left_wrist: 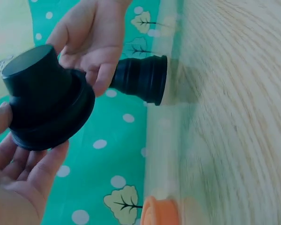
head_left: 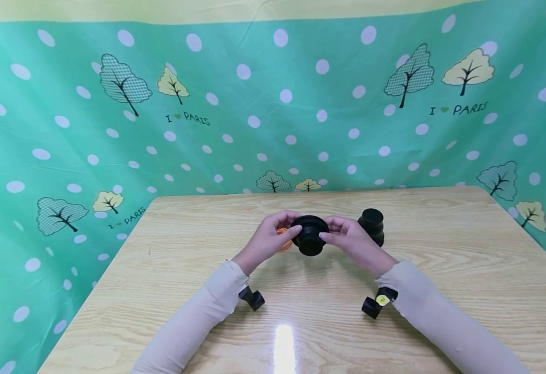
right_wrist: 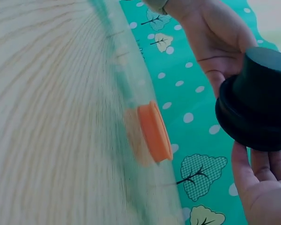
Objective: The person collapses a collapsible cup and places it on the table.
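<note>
Both hands hold a black stepped collapsible cup up over the table, its narrow flat end tilted toward me and its wide rim facing away. My left hand grips the rim from the left, with the thumb on the near side and the fingers behind. On the opposite side, my right hand pinches the rim the same way. Just beyond the right hand, a second black stepped cup stands wide end down. A low orange round piece with a rim sits on the table, partly hidden behind my left hand in the head view.
The wooden table has a light grain and a glare spot near the front. A green dotted cloth printed with trees hangs behind it and along the sides. Black wrist mounts stick out under both sleeves.
</note>
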Tool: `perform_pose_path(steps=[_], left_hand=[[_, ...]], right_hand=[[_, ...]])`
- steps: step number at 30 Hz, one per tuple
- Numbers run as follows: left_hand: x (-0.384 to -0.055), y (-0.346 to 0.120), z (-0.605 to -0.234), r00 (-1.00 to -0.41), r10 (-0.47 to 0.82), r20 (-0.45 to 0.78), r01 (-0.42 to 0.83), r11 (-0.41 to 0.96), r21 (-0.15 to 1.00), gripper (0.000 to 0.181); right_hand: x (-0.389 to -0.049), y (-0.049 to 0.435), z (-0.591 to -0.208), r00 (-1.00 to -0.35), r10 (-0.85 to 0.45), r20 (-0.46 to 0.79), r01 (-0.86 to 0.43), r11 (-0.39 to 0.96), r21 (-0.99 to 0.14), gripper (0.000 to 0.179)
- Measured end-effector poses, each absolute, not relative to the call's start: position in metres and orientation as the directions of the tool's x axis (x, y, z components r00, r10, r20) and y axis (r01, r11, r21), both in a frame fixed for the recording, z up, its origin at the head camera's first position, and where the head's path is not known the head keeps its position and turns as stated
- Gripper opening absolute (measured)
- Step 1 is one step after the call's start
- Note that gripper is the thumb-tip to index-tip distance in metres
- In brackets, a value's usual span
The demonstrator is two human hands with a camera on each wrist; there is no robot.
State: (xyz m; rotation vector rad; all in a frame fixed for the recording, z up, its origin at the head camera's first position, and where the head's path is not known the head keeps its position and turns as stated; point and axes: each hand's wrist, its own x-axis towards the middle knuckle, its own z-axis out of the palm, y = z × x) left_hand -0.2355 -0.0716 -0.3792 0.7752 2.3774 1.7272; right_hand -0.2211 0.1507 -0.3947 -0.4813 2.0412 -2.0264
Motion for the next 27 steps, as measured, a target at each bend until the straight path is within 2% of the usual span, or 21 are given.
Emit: perform_pose_path(steps=[4,8,19,27], left_hand=[[-0.2321,-0.0708,-0.3784,-0.821,0.539,0.187,0.351,0.219,0.910,0.028],[-0.2307,-0.0703,-0.3778,-0.798,0.573,0.186,0.352,0.193,0.916,0.026],[-0.2292,-0.0685,-0.3779,-0.797,0.544,0.262,0.452,0.251,0.856,0.017],[-0.2303,-0.0660,-0.3781,-0.798,0.498,0.339,0.528,0.308,0.791,0.015]], right_hand=[[-0.2199,0.1515,-0.3964,-0.903,-0.419,0.091,-0.105,0.012,-0.994,0.027],[-0.2189,0.1512,-0.3958,-0.896,-0.426,0.123,-0.140,0.009,-0.990,0.029],[-0.2188,0.1473,-0.3926,-0.888,-0.428,0.167,-0.199,0.031,-0.980,0.027],[-0.2185,0.1441,-0.3913,-0.907,-0.370,0.200,-0.237,0.058,-0.970,0.026]])
